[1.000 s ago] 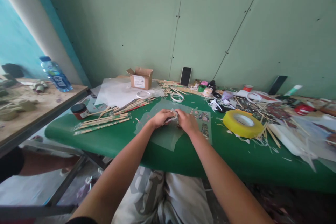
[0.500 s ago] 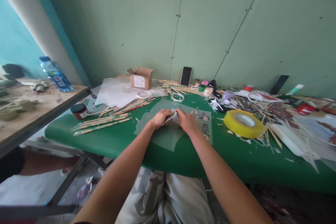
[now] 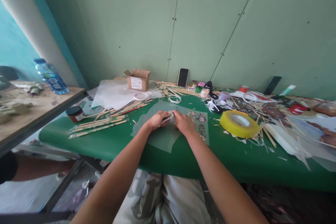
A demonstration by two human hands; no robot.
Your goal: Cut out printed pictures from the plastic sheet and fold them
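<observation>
My left hand (image 3: 156,120) and my right hand (image 3: 183,123) meet over the middle of the green table (image 3: 118,143). Between their fingertips they pinch a small pale object (image 3: 169,116), too small to tell what it is. Both hands rest on a translucent plastic sheet (image 3: 162,136) that lies on the table. Printed picture strips (image 3: 201,126) lie just right of my right hand.
Bamboo sticks (image 3: 102,123) and a brown jar (image 3: 75,113) lie to the left. A yellow tape roll (image 3: 238,123) sits to the right amid scraps. At the back stand a cardboard box (image 3: 138,79), a phone (image 3: 183,77) and white paper (image 3: 115,92). A water bottle (image 3: 50,76) stands on the side table.
The view has shifted slightly left and down. My hands stay together on the small object, with hardly any movement.
</observation>
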